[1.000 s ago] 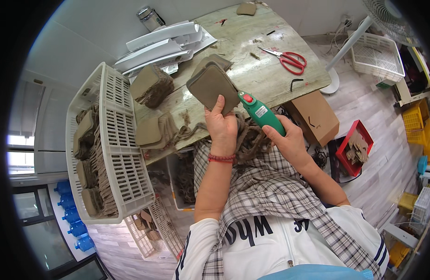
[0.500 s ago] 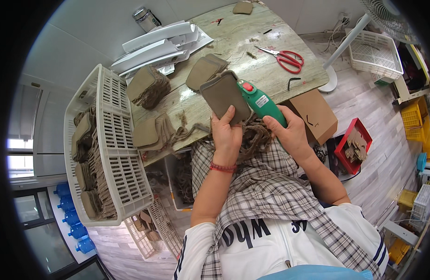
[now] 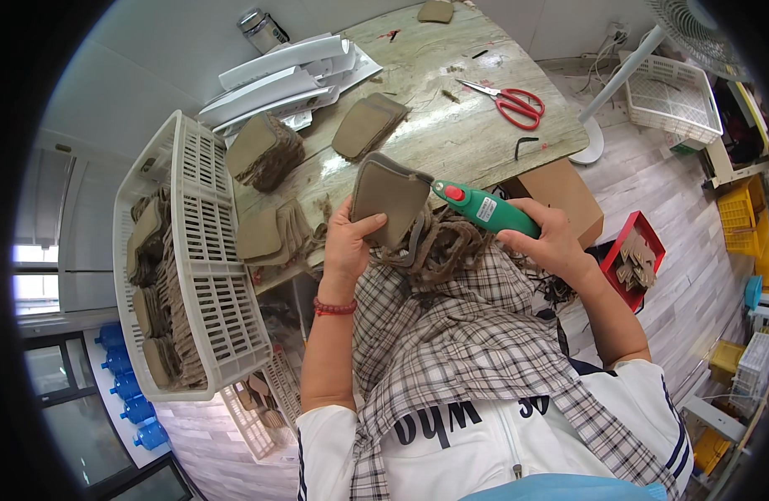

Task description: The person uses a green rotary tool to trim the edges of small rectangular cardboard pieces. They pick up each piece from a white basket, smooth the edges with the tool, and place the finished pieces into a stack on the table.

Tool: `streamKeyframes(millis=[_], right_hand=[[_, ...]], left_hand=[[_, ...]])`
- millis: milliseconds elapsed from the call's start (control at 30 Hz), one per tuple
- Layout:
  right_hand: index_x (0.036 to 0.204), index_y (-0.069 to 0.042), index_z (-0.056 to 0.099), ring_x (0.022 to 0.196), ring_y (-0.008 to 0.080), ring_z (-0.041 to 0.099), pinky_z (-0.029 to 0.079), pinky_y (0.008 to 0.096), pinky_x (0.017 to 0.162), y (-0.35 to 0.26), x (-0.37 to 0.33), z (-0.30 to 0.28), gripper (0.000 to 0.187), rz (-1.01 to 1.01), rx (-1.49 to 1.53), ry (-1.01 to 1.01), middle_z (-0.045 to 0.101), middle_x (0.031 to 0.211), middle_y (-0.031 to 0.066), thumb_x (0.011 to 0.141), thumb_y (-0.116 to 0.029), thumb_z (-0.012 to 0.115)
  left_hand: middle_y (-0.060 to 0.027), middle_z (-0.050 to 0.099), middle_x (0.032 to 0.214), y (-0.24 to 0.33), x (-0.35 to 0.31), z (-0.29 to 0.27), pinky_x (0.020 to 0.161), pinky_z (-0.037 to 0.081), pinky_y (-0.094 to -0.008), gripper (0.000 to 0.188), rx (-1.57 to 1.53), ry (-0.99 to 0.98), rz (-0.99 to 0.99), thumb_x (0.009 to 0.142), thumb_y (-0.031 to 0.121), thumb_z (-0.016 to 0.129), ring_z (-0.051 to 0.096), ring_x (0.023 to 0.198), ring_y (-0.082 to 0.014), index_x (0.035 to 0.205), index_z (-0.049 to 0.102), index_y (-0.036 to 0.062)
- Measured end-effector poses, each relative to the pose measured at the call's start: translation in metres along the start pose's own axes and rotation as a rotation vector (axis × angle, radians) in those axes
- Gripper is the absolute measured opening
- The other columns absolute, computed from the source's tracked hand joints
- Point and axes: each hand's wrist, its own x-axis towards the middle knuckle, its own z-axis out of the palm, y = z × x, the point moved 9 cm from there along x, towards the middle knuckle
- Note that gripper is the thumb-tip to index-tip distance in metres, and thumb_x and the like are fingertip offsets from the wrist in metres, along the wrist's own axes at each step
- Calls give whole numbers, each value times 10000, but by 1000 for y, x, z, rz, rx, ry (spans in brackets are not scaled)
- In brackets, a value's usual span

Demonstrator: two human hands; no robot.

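Note:
My left hand (image 3: 348, 248) grips a brown padded fabric piece (image 3: 390, 200) with rounded corners by its lower left side, thumb on top. Closed around a green electric cutter (image 3: 495, 212) with a red button, my right hand (image 3: 553, 239) holds it to the right of the piece. The cutter's tip is at the piece's upper right corner; whether it touches cannot be made out. Curled brown trimming strips (image 3: 451, 247) lie over my lap below the piece. Beyond, on the table, sit similar pieces in a near stack (image 3: 369, 125), a taller stack (image 3: 264, 152) and a fanned pile (image 3: 273, 235).
A white plastic crate (image 3: 226, 275) full of brown pieces stands at the left. Red-handled scissors (image 3: 519, 108) lie on the worn table (image 3: 451, 50), with paper rolls (image 3: 288, 79) at the back. Right of my lap are a cardboard box (image 3: 568, 200) and a red tray (image 3: 654, 238).
My left hand has drawn the fabric piece left and down. The cutter has swung flatter and lower, its tip now at the upper right corner instead of along the right side.

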Motion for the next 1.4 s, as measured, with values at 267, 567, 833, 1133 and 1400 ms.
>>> streamKeyframes(millis=[267,567,833,1133,1400], right_hand=[[1104,-9,619,722,210,677,520,311,663,-1,-5,14,439,-65,-32,11,675,836,138,809,-303,760],[1100,12,624,668,114,642,508,269,618,2,1,34,398,96,167,-44,676,782,86,847,-275,734],[1092,7,639,622,86,583,476,249,583,18,0,39,387,224,270,-226,650,767,46,844,-277,730],[1110,14,627,616,66,558,461,234,557,30,-5,46,382,229,230,-300,630,780,29,846,-245,724],[1107,3,639,714,129,636,508,280,658,18,-3,50,434,162,125,-295,670,819,84,825,-309,747]], left_hand=[[-75,676,1064,-5,-8,-4,814,532,-266,458,187,-15,-118,776,-111,632,652,907,-139,1224,579,-30],[-76,671,1068,-28,-17,-5,832,530,-281,462,204,-33,-212,778,-112,630,652,904,-145,1230,567,-37],[-30,659,1017,-15,-23,-16,792,512,-261,455,520,-184,-358,744,-100,636,622,901,-116,1184,583,2],[-19,679,876,27,-20,-40,695,509,-239,246,491,34,-146,760,-11,737,623,766,-95,987,647,24],[-69,712,866,22,-25,-37,678,550,-263,180,361,84,-124,780,8,742,673,749,-129,948,682,-8]])
